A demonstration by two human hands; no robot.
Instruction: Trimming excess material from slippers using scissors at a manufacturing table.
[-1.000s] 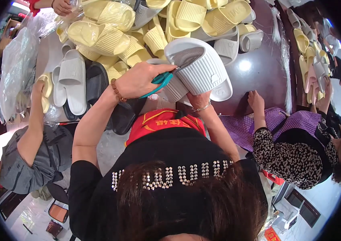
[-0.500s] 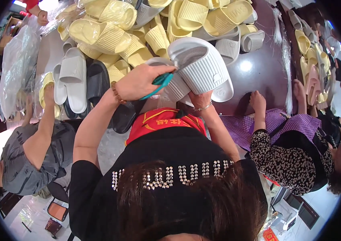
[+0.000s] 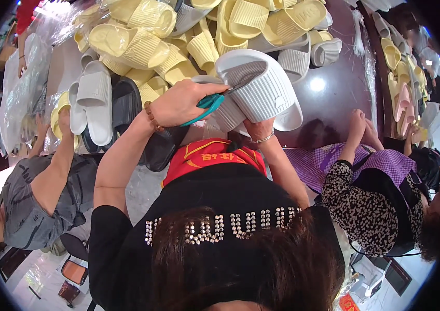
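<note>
My left hand (image 3: pixel 182 105) is closed around teal-handled scissors (image 3: pixel 209 108). Their tip reaches the strap edge of a whitish-grey ribbed slide slipper (image 3: pixel 261 93). Beneath, my right hand (image 3: pixel 260 128) grips that slipper from the near side, its fingers partly hidden under the strap. A second grey slipper (image 3: pixel 226 113) is pressed against the first, between my two hands. Whether the blades are apart cannot be made out. Both slippers are raised over the near table edge, above my red apron (image 3: pixel 215 158).
Yellow slippers (image 3: pixel 132 46) heap up across the far side of the table (image 3: pixel 334 98). White slippers (image 3: pixel 95 101) and black ones (image 3: pixel 125 103) lie to the left. Co-workers sit on both sides; the right one's hands (image 3: pixel 357 124) rest near the table edge.
The slipper in my right hand has tilted slightly, while the scissors stay at its strap. The right co-worker's hands have come together. At far left, a red-sleeved arm has shifted left.
</note>
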